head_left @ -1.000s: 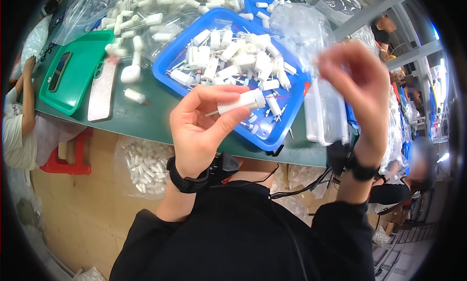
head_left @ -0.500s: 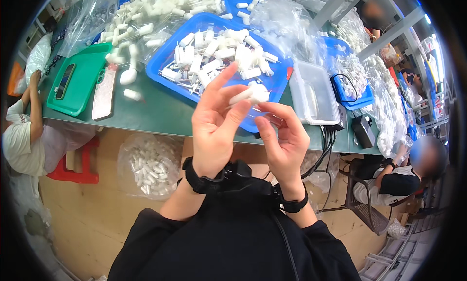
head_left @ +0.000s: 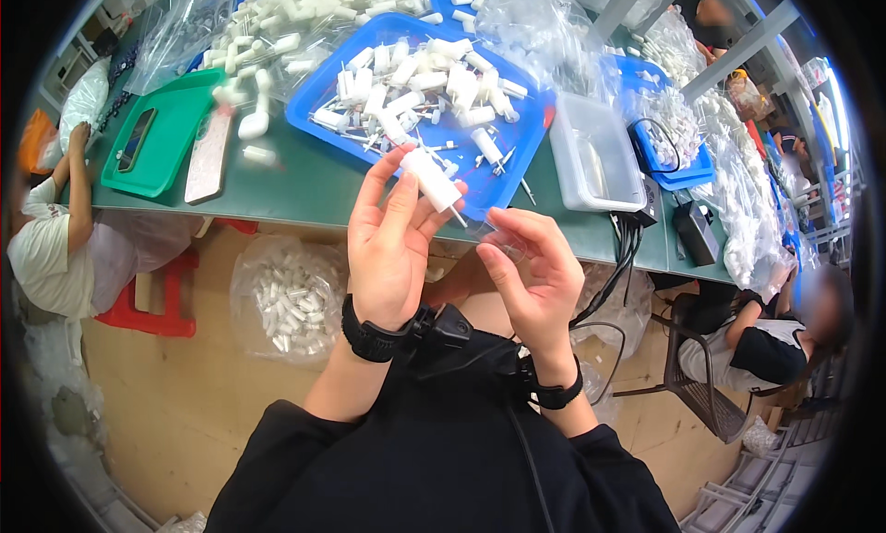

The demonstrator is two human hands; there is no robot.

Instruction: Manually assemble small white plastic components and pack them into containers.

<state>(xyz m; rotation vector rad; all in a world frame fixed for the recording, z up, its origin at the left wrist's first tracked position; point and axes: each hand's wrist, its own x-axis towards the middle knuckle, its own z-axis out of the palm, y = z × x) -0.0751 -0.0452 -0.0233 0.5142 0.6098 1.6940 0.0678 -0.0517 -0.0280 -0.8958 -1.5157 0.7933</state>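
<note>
Change: half a second back both hands were closed together around the white piece; now they have drawn slightly apart, and the piece stands clear above the left fingers.
Left hand (head_left: 392, 247): fingers pinched around a white plastic nozzle (head_left: 431, 179), held at its thick barrel, its thin pin end pointing down toward the right hand.
Right hand (head_left: 533, 275): fingers curled around a small clear plastic cap (head_left: 503, 240), hard to make out; it looks grasped, just beside the nozzle's pin tip.
Handling: I judge the nozzle light, stiff and smooth, so a little slippery; the barrel is the sound place to grip, the pin looks thin enough to bend. The clear cap seems thin-walled and easy to crush.
Just beyond the hands: blue tray (head_left: 318, 99) heaped with like white pieces, on the green table (head_left: 305, 187).
Beyond the right hand: clear plastic box (head_left: 600, 196), then a black power adapter (head_left: 694, 230) with cables.
Beyond the left hand: green tray (head_left: 180, 108) holding a dark flat device.
Below the left hand: clear bag of white parts (head_left: 291, 298) on the floor.
Far sides: a seated person on each side.
</note>
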